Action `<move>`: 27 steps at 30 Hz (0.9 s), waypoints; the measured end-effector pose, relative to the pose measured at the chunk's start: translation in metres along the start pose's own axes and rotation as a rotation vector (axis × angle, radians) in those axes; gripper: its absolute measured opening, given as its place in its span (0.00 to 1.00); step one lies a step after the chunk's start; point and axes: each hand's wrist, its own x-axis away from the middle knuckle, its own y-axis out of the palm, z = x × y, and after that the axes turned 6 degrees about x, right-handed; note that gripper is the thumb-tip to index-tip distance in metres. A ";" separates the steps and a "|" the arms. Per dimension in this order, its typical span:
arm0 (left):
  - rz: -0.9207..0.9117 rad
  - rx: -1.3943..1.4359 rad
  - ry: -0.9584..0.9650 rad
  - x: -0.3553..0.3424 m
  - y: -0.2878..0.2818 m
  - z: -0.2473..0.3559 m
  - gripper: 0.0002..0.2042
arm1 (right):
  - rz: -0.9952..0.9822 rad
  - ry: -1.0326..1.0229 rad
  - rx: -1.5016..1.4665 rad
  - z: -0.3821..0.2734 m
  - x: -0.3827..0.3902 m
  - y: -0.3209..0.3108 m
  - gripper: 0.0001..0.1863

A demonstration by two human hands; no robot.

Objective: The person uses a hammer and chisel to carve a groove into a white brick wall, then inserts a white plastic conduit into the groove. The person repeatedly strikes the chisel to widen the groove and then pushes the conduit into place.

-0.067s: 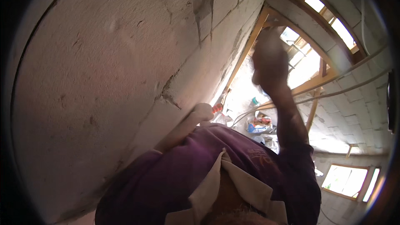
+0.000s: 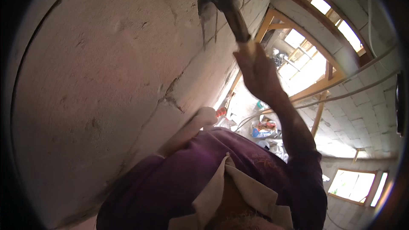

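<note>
In the head view my right hand (image 2: 257, 74) grips a claw hammer (image 2: 232, 6) by its pale handle, raised against the plastered wall (image 2: 106, 68); the dark head is smeared by motion beside a dark streak, and I cannot tell if it touches. Lower, my left hand (image 2: 205, 116) is closed on a red-orange object (image 2: 220, 112), which looks like a tool handle, close to the wall. The far end of that object is not clear. A cracked, chipped joint runs through the plaster above my left hand.
To the right are a timber-framed opening (image 2: 315, 85), pale hoses or cables (image 2: 341, 87) strung across, and a block wall (image 2: 362, 119). Bags and clutter (image 2: 266, 130) lie below in bright light. A window (image 2: 351, 185) shows at the lower right.
My right hand has swung left toward the wall, bringing the hammer into clear view against it. My left hand has stayed in about the same place.
</note>
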 end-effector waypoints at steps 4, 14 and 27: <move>0.033 0.008 -0.016 -0.006 0.015 -0.008 0.17 | 0.076 0.195 -0.139 0.016 0.012 -0.009 0.12; -0.085 -0.096 0.064 -0.017 -0.003 -0.011 0.16 | 0.108 0.092 -0.194 0.006 0.014 0.022 0.13; -0.004 -0.069 0.110 0.014 -0.007 -0.001 0.14 | 0.115 0.319 -0.491 -0.021 0.008 0.006 0.16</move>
